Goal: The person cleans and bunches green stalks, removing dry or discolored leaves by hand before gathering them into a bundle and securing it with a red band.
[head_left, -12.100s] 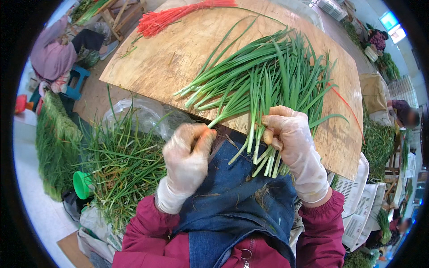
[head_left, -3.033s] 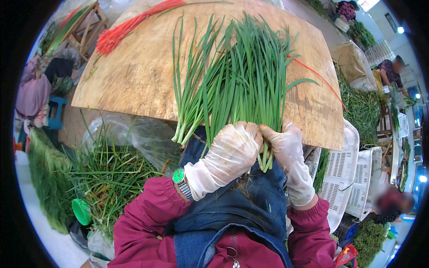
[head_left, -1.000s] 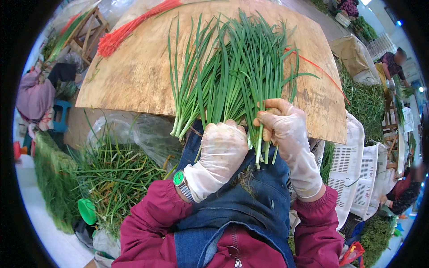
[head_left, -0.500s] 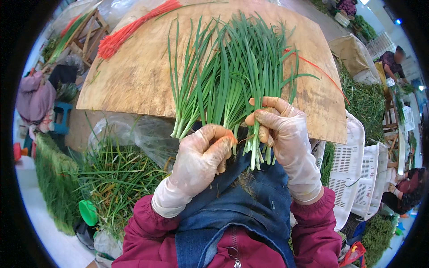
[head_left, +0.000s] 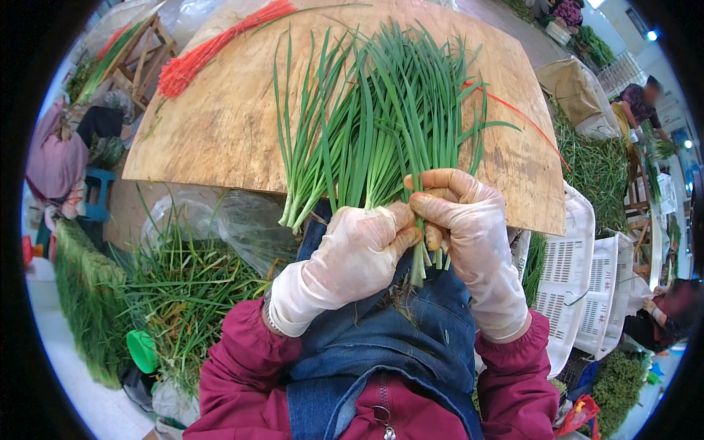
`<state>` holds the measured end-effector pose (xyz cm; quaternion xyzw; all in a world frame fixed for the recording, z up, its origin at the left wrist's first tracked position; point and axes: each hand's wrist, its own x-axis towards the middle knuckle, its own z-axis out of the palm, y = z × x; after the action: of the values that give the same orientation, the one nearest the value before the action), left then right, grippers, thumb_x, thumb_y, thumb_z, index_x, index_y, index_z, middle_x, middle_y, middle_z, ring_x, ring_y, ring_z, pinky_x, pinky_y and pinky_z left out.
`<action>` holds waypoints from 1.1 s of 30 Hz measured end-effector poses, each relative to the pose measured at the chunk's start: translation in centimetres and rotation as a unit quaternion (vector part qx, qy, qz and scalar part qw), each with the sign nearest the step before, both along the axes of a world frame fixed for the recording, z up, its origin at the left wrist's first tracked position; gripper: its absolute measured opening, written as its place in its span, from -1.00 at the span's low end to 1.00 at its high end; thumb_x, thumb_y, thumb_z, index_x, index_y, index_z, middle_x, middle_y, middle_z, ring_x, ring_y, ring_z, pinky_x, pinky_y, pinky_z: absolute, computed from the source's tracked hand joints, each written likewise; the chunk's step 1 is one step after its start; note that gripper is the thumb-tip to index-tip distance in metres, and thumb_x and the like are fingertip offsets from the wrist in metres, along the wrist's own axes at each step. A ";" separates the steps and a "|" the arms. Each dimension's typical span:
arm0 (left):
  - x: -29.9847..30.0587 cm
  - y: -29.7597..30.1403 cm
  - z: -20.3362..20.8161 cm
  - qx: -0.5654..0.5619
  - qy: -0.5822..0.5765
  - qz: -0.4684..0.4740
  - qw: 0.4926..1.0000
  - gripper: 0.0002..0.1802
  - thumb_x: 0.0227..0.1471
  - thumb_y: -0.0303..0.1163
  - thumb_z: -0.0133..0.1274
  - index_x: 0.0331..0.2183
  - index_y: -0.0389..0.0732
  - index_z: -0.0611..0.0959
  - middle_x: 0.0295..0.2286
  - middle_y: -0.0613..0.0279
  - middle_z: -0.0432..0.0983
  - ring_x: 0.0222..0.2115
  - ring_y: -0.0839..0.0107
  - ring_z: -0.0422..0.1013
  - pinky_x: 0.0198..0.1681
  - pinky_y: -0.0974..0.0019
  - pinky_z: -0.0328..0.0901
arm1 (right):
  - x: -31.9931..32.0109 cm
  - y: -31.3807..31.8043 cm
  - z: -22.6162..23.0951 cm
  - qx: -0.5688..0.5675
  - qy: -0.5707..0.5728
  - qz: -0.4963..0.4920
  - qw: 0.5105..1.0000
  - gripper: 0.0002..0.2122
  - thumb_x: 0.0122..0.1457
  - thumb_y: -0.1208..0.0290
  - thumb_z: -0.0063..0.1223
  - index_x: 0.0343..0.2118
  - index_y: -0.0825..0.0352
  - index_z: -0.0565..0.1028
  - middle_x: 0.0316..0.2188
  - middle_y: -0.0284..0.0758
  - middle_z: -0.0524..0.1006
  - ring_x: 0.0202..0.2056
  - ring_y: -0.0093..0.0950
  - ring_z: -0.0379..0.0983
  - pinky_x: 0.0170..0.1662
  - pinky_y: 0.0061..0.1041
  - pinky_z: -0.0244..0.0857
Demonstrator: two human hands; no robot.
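Long garlic chives, green with pale stem ends, lie spread over the near part of a wooden board. Their pale ends stick out past its near edge, toward me. In a thin, soiled glove, my right hand is closed round a small bunch of them near the stem ends. My left hand, gloved too, touches the same bunch from the left, thumb and fingers pinched at the stems. Exactly what sits between those fingertips is hidden. A separate small clump of chives rests at the left of the pile.
A bundle of red ties lies at the board's far left, and one loose red tie at its right. Loose green leaves heap below left beside clear plastic. White crates stand at right. Other people work at the sides.
My left hand has moved right, from beside the bunch onto its stems. Its orange-stained fingertips have turned out of sight. The right hand keeps its hold, slightly lower.
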<state>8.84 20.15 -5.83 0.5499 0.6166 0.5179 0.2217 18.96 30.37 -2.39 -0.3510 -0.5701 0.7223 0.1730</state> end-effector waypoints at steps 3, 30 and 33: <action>-0.9 0.1 0.1 0.020 0.104 0.054 0.993 -0.94 -0.13 -0.53 0.00 -0.51 -0.33 0.50 -0.66 0.10 0.40 -0.64 0.30 0.37 -0.59 0.38 0.24 | 0.3 0.4 -0.2 -0.002 -0.030 0.022 0.999 -0.79 -0.07 0.56 0.04 -0.33 0.51 0.40 -0.61 -0.30 0.47 -0.76 -0.71 0.24 -0.73 -0.77 0.03; -3.9 -2.9 -2.3 -0.136 -0.380 0.076 0.912 -0.56 -0.07 -0.15 -0.01 -0.32 -0.38 0.47 -0.48 0.17 0.45 -0.54 0.45 0.39 -0.49 0.42 0.31 | 1.6 1.4 -4.8 0.333 -0.146 -0.081 0.928 -0.59 -0.17 0.21 0.15 -0.40 0.50 0.39 -0.49 -0.02 0.45 -0.39 -0.20 0.42 -0.33 -0.39 0.30; -2.6 -1.6 -3.3 -0.136 -0.469 0.021 0.873 -0.64 -0.05 -0.30 -0.04 -0.29 -0.42 0.41 -0.47 0.12 0.43 -0.55 0.38 0.40 -0.53 0.36 0.34 | -1.2 0.0 -6.2 0.370 -0.180 -0.061 0.909 -0.64 -0.19 0.28 0.14 -0.40 0.47 0.35 -0.54 -0.03 0.42 -0.41 -0.14 0.39 -0.35 -0.33 0.28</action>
<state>6.23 18.60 -9.13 0.1941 0.5157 0.6308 0.5463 17.75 30.34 -8.60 -0.4204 -0.7952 0.3722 0.2287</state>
